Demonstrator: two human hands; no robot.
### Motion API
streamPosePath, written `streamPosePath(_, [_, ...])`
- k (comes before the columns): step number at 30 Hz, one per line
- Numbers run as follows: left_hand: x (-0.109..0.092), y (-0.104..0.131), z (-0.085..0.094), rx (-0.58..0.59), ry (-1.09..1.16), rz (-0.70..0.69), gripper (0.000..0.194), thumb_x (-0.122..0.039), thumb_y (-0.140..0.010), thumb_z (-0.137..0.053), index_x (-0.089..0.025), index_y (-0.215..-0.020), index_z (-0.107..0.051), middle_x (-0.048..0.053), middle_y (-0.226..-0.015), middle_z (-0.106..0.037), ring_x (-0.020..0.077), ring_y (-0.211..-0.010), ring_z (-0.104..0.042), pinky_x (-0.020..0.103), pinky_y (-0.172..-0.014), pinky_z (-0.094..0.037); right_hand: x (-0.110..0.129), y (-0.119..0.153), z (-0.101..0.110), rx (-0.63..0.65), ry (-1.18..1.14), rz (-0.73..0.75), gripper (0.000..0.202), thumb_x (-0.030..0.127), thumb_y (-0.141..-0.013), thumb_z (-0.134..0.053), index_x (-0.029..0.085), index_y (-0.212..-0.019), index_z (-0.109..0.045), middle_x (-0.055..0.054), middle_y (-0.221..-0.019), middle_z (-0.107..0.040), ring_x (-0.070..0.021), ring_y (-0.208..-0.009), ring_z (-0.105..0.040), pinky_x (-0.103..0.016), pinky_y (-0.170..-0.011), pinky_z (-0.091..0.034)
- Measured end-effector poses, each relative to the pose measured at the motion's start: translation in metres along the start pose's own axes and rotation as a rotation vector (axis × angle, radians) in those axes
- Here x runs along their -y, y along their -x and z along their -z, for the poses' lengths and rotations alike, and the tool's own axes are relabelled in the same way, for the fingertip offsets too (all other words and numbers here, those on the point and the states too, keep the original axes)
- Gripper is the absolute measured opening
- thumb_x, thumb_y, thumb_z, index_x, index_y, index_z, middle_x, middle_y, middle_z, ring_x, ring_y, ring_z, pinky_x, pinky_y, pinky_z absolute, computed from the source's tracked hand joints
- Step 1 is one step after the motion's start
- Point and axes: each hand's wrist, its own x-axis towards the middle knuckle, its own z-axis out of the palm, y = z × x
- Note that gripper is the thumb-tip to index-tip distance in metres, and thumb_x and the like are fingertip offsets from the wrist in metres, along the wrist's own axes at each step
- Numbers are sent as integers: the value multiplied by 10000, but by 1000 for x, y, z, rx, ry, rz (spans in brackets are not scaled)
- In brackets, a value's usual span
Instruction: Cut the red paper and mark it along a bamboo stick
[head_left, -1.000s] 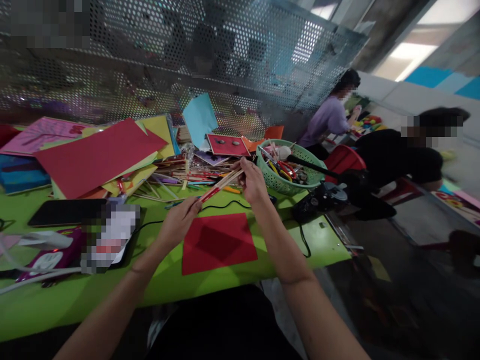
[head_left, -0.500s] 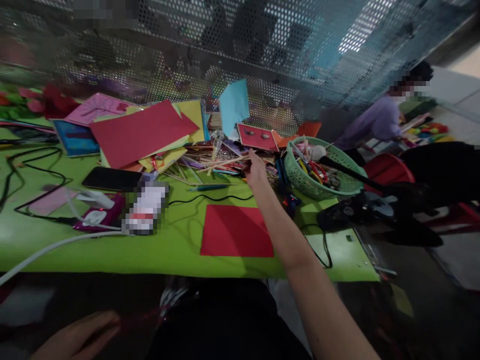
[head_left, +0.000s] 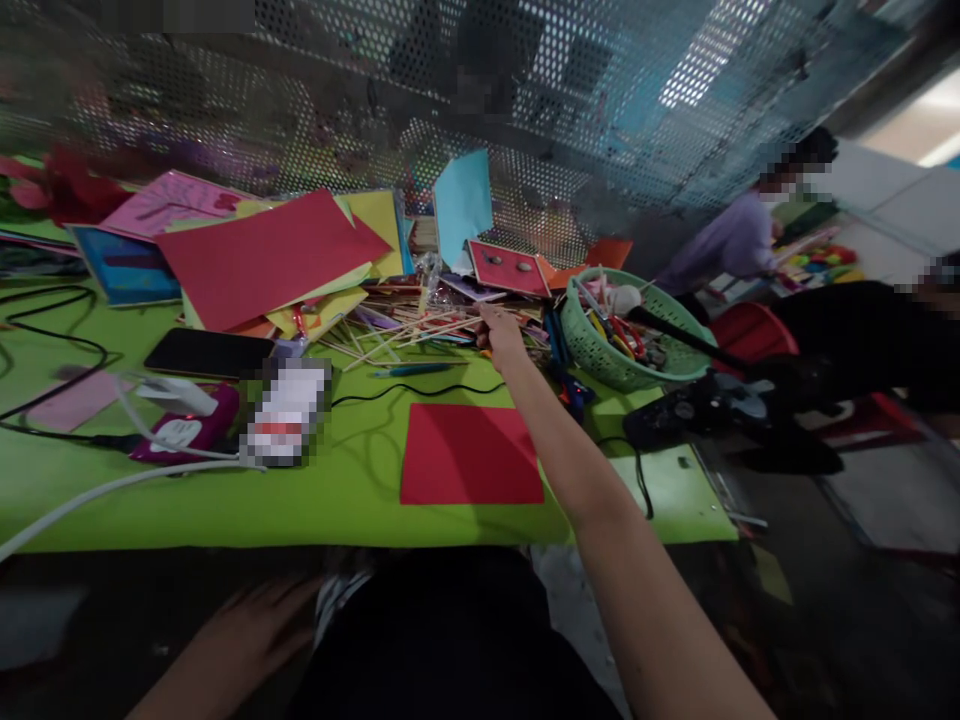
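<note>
My right hand (head_left: 501,335) reaches across to the back of the green table, its fingers closed on thin wooden sticks (head_left: 420,332) that point left. More sticks and coloured pieces lie piled around them. Just behind the hand leans a red card (head_left: 510,270) with two round eye-like spots. Under my right forearm, a plain red sheet (head_left: 472,455) lies flat near the table's front edge. My left hand (head_left: 266,630) hangs low beside my lap, below the table edge, somewhat blurred; its fingers are stretched out and nothing shows in them.
A green basket (head_left: 634,335) of tools stands right of my hand. A black phone (head_left: 210,352), a lit phone (head_left: 289,415) and a purple power block (head_left: 187,425) with cables lie left. Stacked coloured paper (head_left: 262,260) fills the back left. A person (head_left: 739,240) sits beyond, right.
My left hand has moved right, toward my lap, and its fingers have spread. My right hand stays at the pile, with the sticks shifted a little left. The view has turned slightly.
</note>
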Motion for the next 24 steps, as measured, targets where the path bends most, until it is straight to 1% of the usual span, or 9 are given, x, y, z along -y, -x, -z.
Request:
streamPosePath(3, [-48, -34, 20, 88, 57, -141, 462, -388, -952, -569, -458, -1407, -613, -39, -1420, -663, 256, -1250, -682, 414, -1095, -546, 9, 3, 3, -9, 11, 44, 327, 525, -858, -726, 208, -858, -647, 92, -489, -491, -71, -388, -379, -213, -402, -294])
streamPosePath(6, [-99, -61, 49, 94, 79, -261, 419, -358, -1025, -486, -428, -1422, -602, -15, -1383, -700, 214, -1208, -695, 371, -1052, -560, 19, 9, 9, -19, 21, 91, 290, 502, -888, -701, 213, -882, -675, 83, -508, -486, -80, -409, -380, -228, -420, -305])
streamPosePath(8, [-122, -78, 61, 7, 42, -303, 365, -336, -1030, -468, -363, -1323, -685, 27, -1198, -777, 220, -1053, -736, 359, -925, -598, 26, 16, 18, -19, 26, 131, 296, 505, -897, -694, 215, -837, -682, 68, -530, -489, -87, -435, -397, -238, -439, -322])
streamPosePath(9, [-130, -86, 65, -49, 2, -326, 354, -330, -1027, -472, -334, -1295, -703, 50, -1187, -774, 232, -1058, -726, 375, -934, -587, 29, 22, 24, -14, 26, 148, 305, 508, -896, -695, 216, -809, -679, 59, -546, -500, -90, -452, -413, -240, -452, -337])
streamPosePath(13, [-138, -114, 60, -243, -194, -341, 487, -396, -1018, -503, -271, -1486, -546, 127, -1490, -604, 315, -1340, -579, 537, -1143, -437, 35, 62, 59, 95, 0, 171, 254, 460, -845, -756, 218, -811, -687, 34, -642, -605, -88, -514, -487, -229, -502, -406])
streamPosePath(15, [-135, -123, 50, -264, -273, -316, 571, -432, -1024, -497, -250, -1562, -442, 145, -1610, -467, 349, -1470, -448, 641, -1222, -283, 31, 90, 78, 183, 17, 160, 229, 424, -805, -792, 216, -871, -722, 21, -694, -663, -90, -549, -529, -224, -534, -440])
streamPosePath(18, [-128, -128, 34, -244, -305, -301, 557, -424, -1037, -476, -268, -1569, -429, 128, -1641, -416, 355, -1501, -407, 715, -1244, -123, 14, 128, 102, 275, 121, 104, 201, 364, -821, -772, 216, -957, -769, -10, -761, -731, -113, -628, -605, -236, -603, -486])
streamPosePath(20, [-124, -128, 28, -222, -304, -296, 522, -404, -1043, -466, -276, -1549, -461, 110, -1633, -434, 347, -1487, -430, 714, -1248, -102, -2, 145, 111, 286, 189, 79, 191, 353, -820, -768, 223, -959, -776, -21, -789, -751, -142, -689, -651, -255, -633, -505])
streamPosePath(24, [-125, -130, 36, -228, -297, -289, 519, -441, -1045, -460, -239, -1521, -502, 115, -1611, -473, 343, -1447, -476, 637, -1235, -245, -25, 157, 119, 292, 325, 108, 171, 341, -832, -741, 235, -959, -783, -28, -895, -773, -184, -798, -697, -314, -745, -533])
